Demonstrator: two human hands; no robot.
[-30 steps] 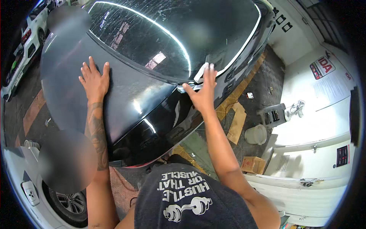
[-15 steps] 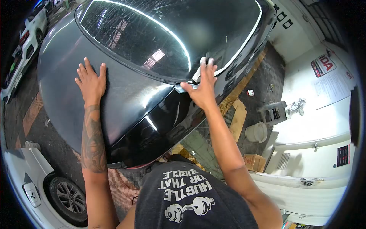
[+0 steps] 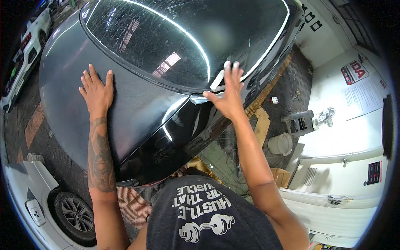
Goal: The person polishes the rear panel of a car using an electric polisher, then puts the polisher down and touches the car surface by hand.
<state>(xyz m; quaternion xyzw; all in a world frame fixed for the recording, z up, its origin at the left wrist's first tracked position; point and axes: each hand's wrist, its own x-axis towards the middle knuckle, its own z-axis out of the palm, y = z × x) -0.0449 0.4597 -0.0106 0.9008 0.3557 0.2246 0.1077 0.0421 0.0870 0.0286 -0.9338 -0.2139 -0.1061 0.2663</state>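
Observation:
A dark car spreads in front of me: a matte-looking panel, glossy black bodywork and a glass pane with streaks on it. My left hand lies flat on the matte panel, fingers spread, holding nothing. At the lower right corner of the glass, my right hand reaches out with fingers apart and whitish fingertips. Its thumb touches or hovers beside a crumpled pale strip at the panel seam. A white strip end lies just left of its fingers; another white strip runs along the glass edge.
A white car stands close at lower left, and another white car is at upper left. On the right are a bucket, a small fan, a cardboard box and a white wall with signs.
My right hand has shifted slightly right and down, its fingers still spread. My left hand stays flat on the panel. The view has moved a little.

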